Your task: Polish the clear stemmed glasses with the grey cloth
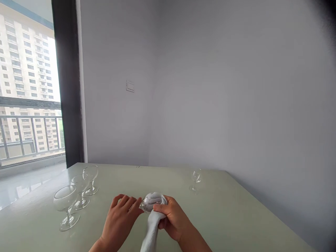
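Note:
A stemmed glass (143, 205) lies tilted on its side between my hands above the table, a white cloth (151, 231) bunched inside its bowl. My left hand (121, 215) has its fingers curled at the stem end, with the thumb and fingertips closed on it; the foot is hidden behind this hand. At the rim, my right hand (172, 215) grips the cloth, its thumb pressing on top. The cloth's loose end hangs down toward the bottom of the view.
Three stemmed glasses stand upright in a row on the left of the pale green table (225, 217); the nearest glass (68, 220) is closest to my left arm. Another small glass (196, 176) stands at the back right. Grey walls border the table, with a window on the left.

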{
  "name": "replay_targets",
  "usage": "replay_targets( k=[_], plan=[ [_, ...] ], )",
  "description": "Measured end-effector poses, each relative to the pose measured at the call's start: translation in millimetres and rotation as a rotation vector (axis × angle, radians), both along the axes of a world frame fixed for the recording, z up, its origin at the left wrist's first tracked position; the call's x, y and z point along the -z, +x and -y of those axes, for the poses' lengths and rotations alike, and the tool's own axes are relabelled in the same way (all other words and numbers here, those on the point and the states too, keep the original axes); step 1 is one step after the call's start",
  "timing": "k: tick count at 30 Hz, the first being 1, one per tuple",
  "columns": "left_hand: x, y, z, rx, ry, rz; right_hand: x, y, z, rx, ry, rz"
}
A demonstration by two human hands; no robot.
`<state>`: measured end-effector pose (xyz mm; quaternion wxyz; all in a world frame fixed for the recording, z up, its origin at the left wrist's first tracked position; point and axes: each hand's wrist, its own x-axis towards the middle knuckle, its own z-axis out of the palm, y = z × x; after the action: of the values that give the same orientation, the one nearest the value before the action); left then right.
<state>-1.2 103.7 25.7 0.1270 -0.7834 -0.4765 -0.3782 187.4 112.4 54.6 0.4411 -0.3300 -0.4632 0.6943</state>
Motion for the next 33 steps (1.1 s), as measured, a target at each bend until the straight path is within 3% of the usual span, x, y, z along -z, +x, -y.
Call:
replay_targets(
  k=[4, 6, 8, 9, 12, 14, 16, 21, 24, 27, 30, 33],
  plan=[
    [-4.9, -9.4, -7.6, 0.187, -0.627, 0.115, -14.6, 15.5, 8.9, -0.182, 0.269, 0.262],
    [-4.4, -10.7, -10.2, 0.302, -0.859, 0.147, -17.9, 24.2, 8.4, -0.257, 0.333, 0.370],
    [-2.3, -9.5, -10.3, 0.290, -0.836, 0.149, -14.0, 24.6, 4.4, -0.204, 0.275, 0.351],
    [-1.1, -8.4, -9.4, 0.234, -0.723, 0.135, -9.7, 21.4, 1.9, -0.134, 0.206, 0.287],
    [0.4, -5.8, -5.3, 0.056, -0.180, -0.012, 4.3, 5.2, -2.7, 0.028, -0.022, 0.065],
    [-0.7, -6.0, -3.6, 0.054, 0.003, -0.092, 7.8, -3.2, -0.4, 0.051, -0.073, -0.009],
    [-3.3, -7.3, -4.1, 0.111, -0.104, 0.010, 3.1, -4.1, 5.7, 0.004, 0.019, 0.026],
    [-9.1, -7.0, -6.2, 0.503, -0.909, 0.630, -29.2, 20.9, 20.6, -0.222, 0.446, 0.462],
    [-8.1, -4.5, -1.8, 0.663, -1.104, 0.650, -45.7, 38.2, 24.5, -0.366, 0.611, 0.647],
    [-4.1, -4.0, 2.9, 0.757, -1.241, 0.650, -57.0, 53.6, 26.0, -0.463, 0.676, 0.692],
    [-0.1, -6.1, 2.8, 0.800, -1.333, 0.684, -64.7, 70.2, 22.4, -0.404, 0.685, 0.706],
    [2.2, -8.5, -0.4, 0.808, -1.347, 0.762, -67.9, 82.6, 14.1, -0.087, 0.605, 0.701]
  ],
)
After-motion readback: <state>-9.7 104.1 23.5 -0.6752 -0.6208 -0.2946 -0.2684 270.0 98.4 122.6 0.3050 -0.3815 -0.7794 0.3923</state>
